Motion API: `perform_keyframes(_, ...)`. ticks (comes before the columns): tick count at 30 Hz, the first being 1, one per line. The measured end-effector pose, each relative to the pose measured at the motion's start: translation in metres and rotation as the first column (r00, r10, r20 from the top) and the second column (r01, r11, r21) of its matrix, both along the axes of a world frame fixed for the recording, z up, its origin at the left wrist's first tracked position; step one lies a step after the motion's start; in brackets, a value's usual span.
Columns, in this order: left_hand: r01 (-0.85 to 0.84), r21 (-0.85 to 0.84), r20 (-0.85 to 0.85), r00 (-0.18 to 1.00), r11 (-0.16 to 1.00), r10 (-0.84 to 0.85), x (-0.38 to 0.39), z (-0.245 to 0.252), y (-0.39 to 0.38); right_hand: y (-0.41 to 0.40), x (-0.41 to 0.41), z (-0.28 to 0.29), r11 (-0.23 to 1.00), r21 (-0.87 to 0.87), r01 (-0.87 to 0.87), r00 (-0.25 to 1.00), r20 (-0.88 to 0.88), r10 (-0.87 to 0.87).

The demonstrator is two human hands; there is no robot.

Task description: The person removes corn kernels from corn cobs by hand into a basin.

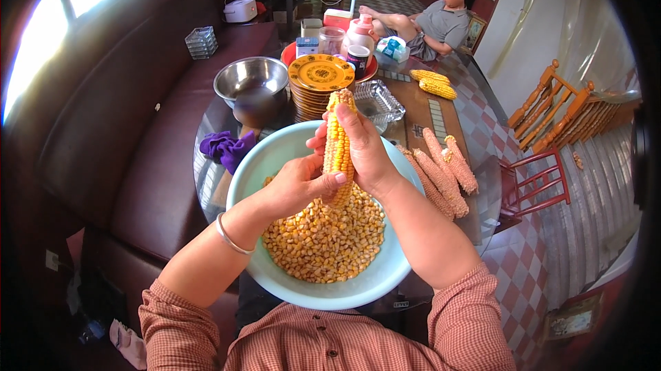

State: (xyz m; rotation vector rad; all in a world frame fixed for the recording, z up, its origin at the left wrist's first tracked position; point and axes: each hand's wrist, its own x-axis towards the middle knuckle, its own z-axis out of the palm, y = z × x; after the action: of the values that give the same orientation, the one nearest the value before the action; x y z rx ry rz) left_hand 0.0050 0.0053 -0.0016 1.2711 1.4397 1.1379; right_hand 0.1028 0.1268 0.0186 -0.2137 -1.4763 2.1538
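Upright over a pale blue plastic basin (325, 296) is an ear of dried corn (338, 146), with rows of yellow kernels partly gone from it. My left hand (294, 185) grips its lower part, the thumb pressed across the kernels. Around the upper part is my right hand (361, 143), its thumb near the tip. Loose corn kernels (325, 247) lie heaped in the basin. To the right of the basin, several bare corn cobs (444, 180) are piled on the glass-topped table. Farther back lie two full ears of corn (436, 85).
Behind the basin stand a steel bowl (242, 81), stacked orange plates (320, 72) and a glass ashtray (379, 102). A purple cloth (227, 149) lies left. A person (439, 25) sits beyond the table. A red chair (537, 180) stands at the right.
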Motion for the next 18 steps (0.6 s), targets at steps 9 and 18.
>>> perform_keyframes(9, 0.070, 0.111, 0.202, 0.975, 0.991, -0.092, 0.007, 0.002, -0.001, 0.004, 0.002, 0.004, 0.994, -0.091, -0.058, 0.998, -0.002, 0.058)
perform_keyframes(18, 0.023, -0.027, 0.022, 0.999, 0.999, -0.023, 0.003, 0.010, -0.002, 0.003, 0.003, 0.002, 0.995, -0.039, -0.090, 0.996, -0.019, 0.089)
